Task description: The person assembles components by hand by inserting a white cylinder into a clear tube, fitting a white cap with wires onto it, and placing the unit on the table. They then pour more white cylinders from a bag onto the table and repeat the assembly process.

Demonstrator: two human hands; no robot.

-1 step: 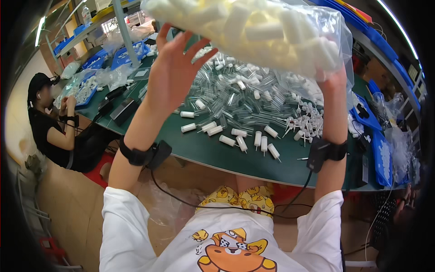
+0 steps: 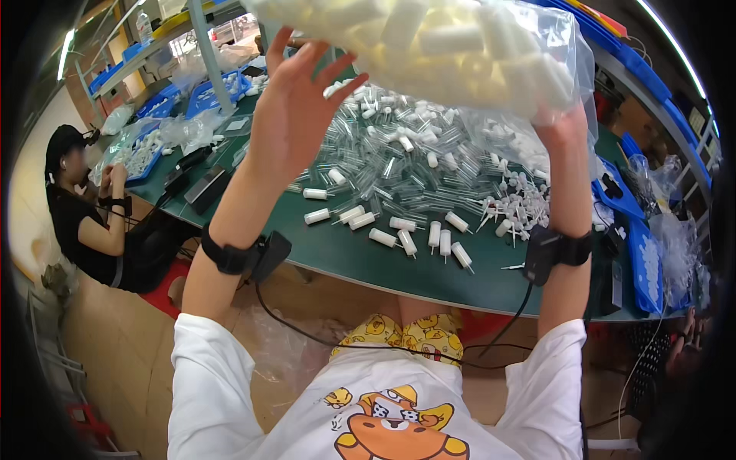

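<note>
Head view: 2 hands point(image 2: 295, 115) lift crinkly clear plastic bag point(image 2: 452, 46) w/ white cylindrical caps

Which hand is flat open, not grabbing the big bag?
The left hand: fingers spread against the clear bag. The right hand grips it.

The top of the clear plastic bag point(image 2: 437, 54) ran off the upper edge, and its white pieces were blurred together. The right hand point(image 2: 563, 126) was mostly hidden behind the bag, so its grip could not be told. The heap of clear tubes point(image 2: 414, 161) on the green table point(image 2: 368, 264) was partly covered by the bag and the left hand point(image 2: 295, 115).
</note>
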